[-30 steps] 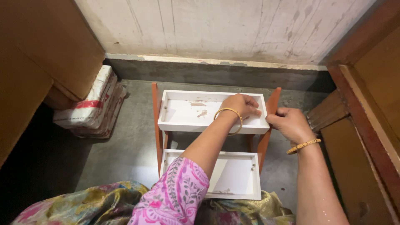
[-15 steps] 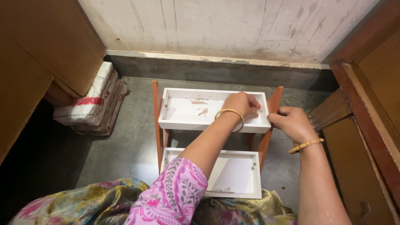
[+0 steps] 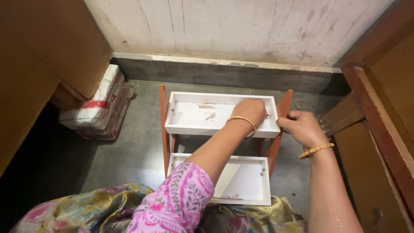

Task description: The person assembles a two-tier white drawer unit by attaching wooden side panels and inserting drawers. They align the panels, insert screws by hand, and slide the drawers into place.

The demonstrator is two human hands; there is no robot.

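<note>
A stack of sacks [image 3: 97, 105] lay on the floor. Beside it stood the small rack, where the left hand [image 3: 251, 111] rested curled inside the upper white tray [image 3: 192, 115] (grip unclear). The right hand [image 3: 303, 127] grasped the orange side post [image 3: 282, 108].

A stack of flat white packages [image 3: 97, 105] with red bands lay on the grey floor at the left, under a brown cabinet, well apart from the white trays. Its print was too small to tell.
</note>
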